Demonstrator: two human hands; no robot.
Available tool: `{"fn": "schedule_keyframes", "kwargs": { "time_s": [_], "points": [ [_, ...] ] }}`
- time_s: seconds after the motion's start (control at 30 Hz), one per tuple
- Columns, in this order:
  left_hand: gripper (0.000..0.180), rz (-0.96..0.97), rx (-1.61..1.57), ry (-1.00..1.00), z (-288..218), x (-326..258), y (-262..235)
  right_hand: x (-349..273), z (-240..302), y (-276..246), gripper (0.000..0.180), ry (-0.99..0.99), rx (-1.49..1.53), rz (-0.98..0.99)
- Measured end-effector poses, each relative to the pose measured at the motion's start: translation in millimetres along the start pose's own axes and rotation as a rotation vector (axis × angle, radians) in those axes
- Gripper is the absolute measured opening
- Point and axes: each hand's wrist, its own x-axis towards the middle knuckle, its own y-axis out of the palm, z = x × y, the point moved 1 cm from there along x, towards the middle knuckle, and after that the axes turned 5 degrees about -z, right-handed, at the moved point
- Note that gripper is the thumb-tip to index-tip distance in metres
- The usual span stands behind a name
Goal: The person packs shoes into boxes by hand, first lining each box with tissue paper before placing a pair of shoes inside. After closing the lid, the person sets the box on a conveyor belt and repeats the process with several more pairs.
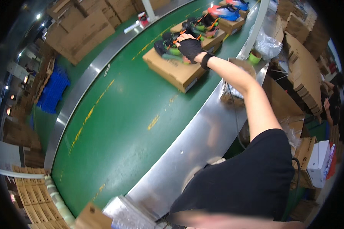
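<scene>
Inspection found our right hand [190, 47], gloved, clamped on dark green-soled shoes [170, 47] atop the nearest cardboard box [172, 70] mid-belt [118, 114]; lifting seemingly pending. Left hand unseen.

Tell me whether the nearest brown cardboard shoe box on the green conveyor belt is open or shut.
Shut: the brown cardboard shoe box has its lid flat on top, with dark sneakers lying on it.
</scene>
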Motion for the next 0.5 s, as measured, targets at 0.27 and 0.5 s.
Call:
{"fn": "schedule_keyframes", "kwargs": {
  "time_s": [0.27, 0.5],
  "points": [
    [0.053, -0.100, -0.186, -0.040, 7.3, 59.1, 86.8, 21.0, -67.4, 74.7, 0.033, 0.421, -0.059, 0.536],
    [0.053, -0.193, -0.195, -0.191, -14.3, 39.5, 82.9, 14.3, -35.9, 14.0, 0.033, 0.105, 0.075, 0.575]
  ]
}}
